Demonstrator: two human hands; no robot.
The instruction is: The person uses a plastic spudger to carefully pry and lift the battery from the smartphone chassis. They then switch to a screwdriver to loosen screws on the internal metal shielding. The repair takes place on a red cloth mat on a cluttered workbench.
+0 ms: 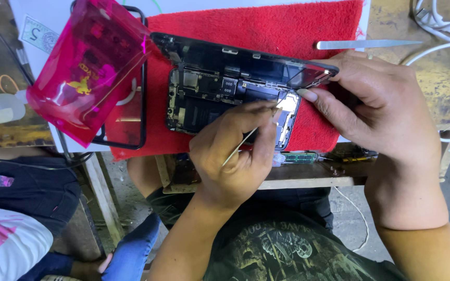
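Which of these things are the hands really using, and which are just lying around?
In use:
- opened phone
- lifted phone screen, steadied by the right hand
- thin tool in the left hand
- red cloth underneath

Lying about:
- pink bag
- metal strip
- white cables
- black frame

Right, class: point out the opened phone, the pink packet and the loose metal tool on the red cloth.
opened phone (204, 101), head view, on its exposed circuit board.
pink packet (87, 67), head view, on its translucent front face.
metal tool (365, 45), head view, on its flat shaft.
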